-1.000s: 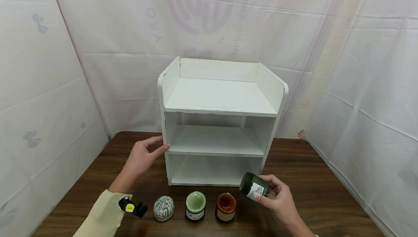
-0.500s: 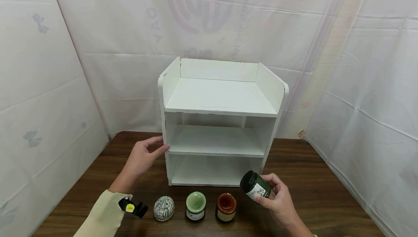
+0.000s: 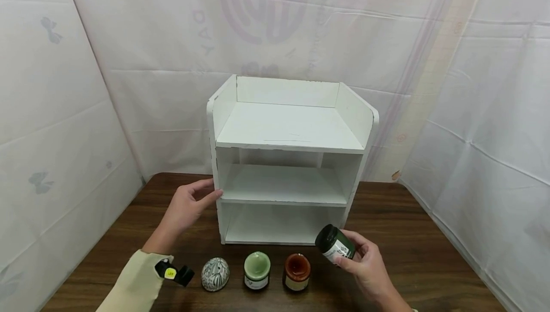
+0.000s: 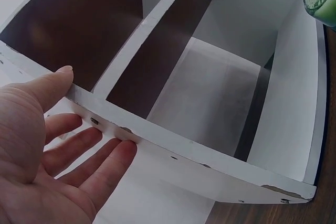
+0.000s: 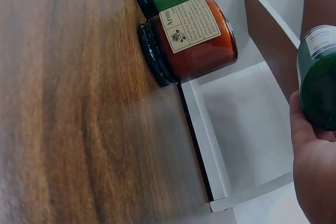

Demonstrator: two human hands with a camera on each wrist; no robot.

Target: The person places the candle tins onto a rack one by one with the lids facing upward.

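In the head view my right hand (image 3: 365,264) holds a dark green scented candle jar (image 3: 337,244), tilted, its black lid toward the shelf. The right wrist view shows the green glass base of this candle jar (image 5: 321,85). My left hand (image 3: 189,204) holds the left side panel of the white shelf unit (image 3: 283,183); the thumb lies on the front edge, the fingers (image 4: 123,156) touch the outer face. Along the shelf's front stand a light green candle jar (image 3: 257,271), an amber candle jar (image 3: 297,273) and a domed, leaf-patterned object (image 3: 216,274). Both standing jars rest on their black lids.
The shelf unit has a railed top and two compartments below, on a dark wooden table (image 3: 412,254). White sheeting (image 3: 172,39) hangs behind and at both sides. A black strap (image 3: 172,272) with a small device sits on the left wrist.
The dark green candle jar has tipped slightly in my right hand, its label turning a little. My left hand and the row of things have not moved.
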